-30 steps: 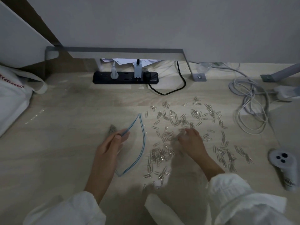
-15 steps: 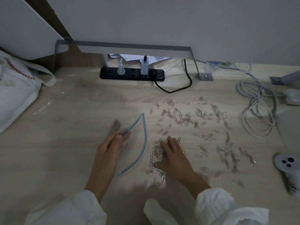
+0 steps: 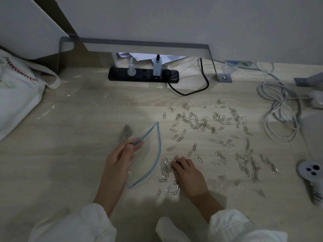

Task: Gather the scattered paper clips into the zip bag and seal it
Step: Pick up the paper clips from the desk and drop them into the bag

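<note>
A clear zip bag (image 3: 148,159) with a blue zip strip lies on the wooden floor, its mouth held open toward the right. My left hand (image 3: 120,158) pinches the bag's upper lip. A small heap of clips (image 3: 125,135) shows inside the bag's far corner. My right hand (image 3: 187,173) rests palm down on the floor, fingers curled over a pile of paper clips (image 3: 166,167) just right of the bag's mouth. Many silver paper clips (image 3: 218,137) lie scattered to the right.
A black power strip (image 3: 143,75) with plugs sits by the wall under a grey metal frame (image 3: 139,44). Coiled white cables (image 3: 279,116) lie at right, a white controller (image 3: 312,177) at far right, a white tote bag (image 3: 15,95) at left.
My right hand swept from the middle of the scattered clips leftward to the bag's mouth, dragging clips into a pile there. The left hand kept holding the bag's lip.
</note>
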The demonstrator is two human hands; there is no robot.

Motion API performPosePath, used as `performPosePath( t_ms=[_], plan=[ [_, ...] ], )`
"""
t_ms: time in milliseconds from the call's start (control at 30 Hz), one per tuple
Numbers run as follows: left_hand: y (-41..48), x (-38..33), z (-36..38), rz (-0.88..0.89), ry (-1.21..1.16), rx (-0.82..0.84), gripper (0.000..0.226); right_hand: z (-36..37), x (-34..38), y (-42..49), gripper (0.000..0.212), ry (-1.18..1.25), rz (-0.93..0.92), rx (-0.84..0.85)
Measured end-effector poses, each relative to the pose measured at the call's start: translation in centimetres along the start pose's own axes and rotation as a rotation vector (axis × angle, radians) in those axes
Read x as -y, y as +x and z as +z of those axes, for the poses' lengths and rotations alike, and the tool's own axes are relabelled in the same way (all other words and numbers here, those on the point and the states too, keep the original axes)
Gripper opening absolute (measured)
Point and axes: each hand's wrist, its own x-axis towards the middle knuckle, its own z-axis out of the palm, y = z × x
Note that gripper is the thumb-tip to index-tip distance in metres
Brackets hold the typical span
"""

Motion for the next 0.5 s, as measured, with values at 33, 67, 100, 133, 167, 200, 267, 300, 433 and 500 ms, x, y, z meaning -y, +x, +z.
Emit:
performPosePath(
  t_ms=[33,67,100,133,167,200,267,300,433,500],
  plan=[
    [0.0,0.1,-0.1,-0.001,-0.003,0.004,0.028,-0.1,0.0,0.2,0.045,-0.017,-0.012,-0.016],
    [0.0,0.1,-0.1,0.000,-0.004,0.008,0.028,-0.1,-0.1,0.3,0.044,-0.032,-0.024,-0.037],
    [0.0,0.1,-0.1,0.001,-0.003,0.010,0.028,-0.3,-0.1,0.4,0.044,-0.039,-0.029,-0.044],
    [0.1,0.2,-0.2,0.001,-0.004,0.009,0.028,-0.2,-0.2,0.5,0.044,-0.049,-0.038,-0.054],
    [0.1,0.2,-0.2,0.002,-0.006,0.008,0.028,-0.3,-0.3,0.6,0.045,-0.048,-0.037,-0.056],
    [0.2,0.2,-0.3,0.004,-0.004,0.007,0.028,-0.1,-0.4,0.6,0.046,-0.044,-0.037,-0.061],
    [0.3,0.3,-0.3,0.010,0.004,0.006,0.029,-0.2,-0.4,0.7,0.040,-0.035,-0.024,-0.082],
    [0.3,0.2,-0.4,0.014,0.007,0.005,0.028,-0.4,-0.3,0.9,0.029,-0.032,-0.013,-0.094],
    [0.3,0.1,-0.3,0.000,-0.022,-0.003,0.028,-0.9,0.0,1.0,0.016,0.070,0.131,-0.044],
    [0.2,0.0,-0.3,-0.002,-0.031,-0.004,0.027,-1.8,0.2,1.2,0.017,0.288,0.271,0.018]
  ],
)
